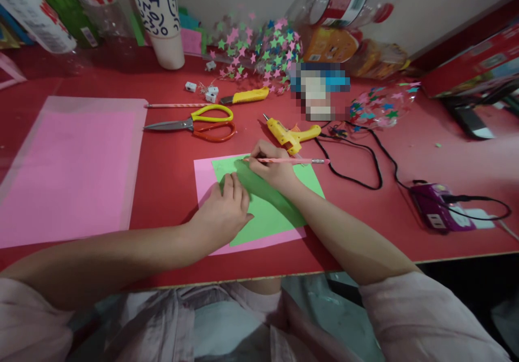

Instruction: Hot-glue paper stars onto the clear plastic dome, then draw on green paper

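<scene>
My right hand [275, 170] is closed around a pink pencil [302, 161], its tip near the upper edge of a green sheet of paper [259, 218]. My left hand [227, 208] lies flat on the left part of that sheet, fingers stretched out. Beneath the green sheet is a pink sheet [204, 181], showing along the left and lower edges. Beyond my right hand lies a yellow glue gun [290, 135]. Scissors [190, 125] with yellow and orange handles rest farther left, near a second pencil [174, 105] and a yellow utility knife [247, 97].
A large pink sheet [77, 172] covers the left of the red table [166, 189]. Bottles and a white cup [160, 21] line the back. Bags of paper stars [279, 48] lie behind the tools. A black cord [379, 172] loops toward a purple power strip [440, 208] at right.
</scene>
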A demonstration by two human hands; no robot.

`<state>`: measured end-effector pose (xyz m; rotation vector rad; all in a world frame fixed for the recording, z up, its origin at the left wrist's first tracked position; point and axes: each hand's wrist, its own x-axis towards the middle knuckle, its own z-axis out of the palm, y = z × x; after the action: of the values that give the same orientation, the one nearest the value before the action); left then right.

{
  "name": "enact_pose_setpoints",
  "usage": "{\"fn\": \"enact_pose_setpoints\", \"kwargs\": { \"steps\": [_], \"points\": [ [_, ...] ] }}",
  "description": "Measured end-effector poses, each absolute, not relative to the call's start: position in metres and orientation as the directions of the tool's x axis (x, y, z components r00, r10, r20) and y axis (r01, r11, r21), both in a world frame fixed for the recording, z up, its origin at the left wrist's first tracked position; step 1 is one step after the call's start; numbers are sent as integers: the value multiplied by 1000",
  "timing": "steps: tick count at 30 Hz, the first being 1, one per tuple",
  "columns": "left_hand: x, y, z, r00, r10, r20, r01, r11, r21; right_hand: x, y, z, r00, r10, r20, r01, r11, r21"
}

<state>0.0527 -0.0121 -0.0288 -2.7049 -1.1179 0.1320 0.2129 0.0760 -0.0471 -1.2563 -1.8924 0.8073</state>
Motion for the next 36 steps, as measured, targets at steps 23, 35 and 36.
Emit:
{"fn": "enact_pose_setpoints", "kwargs": {
  "steps": [23, 35, 36],
  "points": [
    [53, -12, -28, 704, 710, -10, 689, -687, -230, 214, 74, -46, -250, 947, 203, 494, 305, -814],
    [53, -11, -29, 704, 710, 4, 691, -684, -234, 215, 74, -48, -347, 910, 228, 466, 378, -800],
    [53, -12, -29, 704, 710, 7, 692, -684, -231, 216, 74, -48, -355, 907, 227, 463, 382, -800]
  ]
}}
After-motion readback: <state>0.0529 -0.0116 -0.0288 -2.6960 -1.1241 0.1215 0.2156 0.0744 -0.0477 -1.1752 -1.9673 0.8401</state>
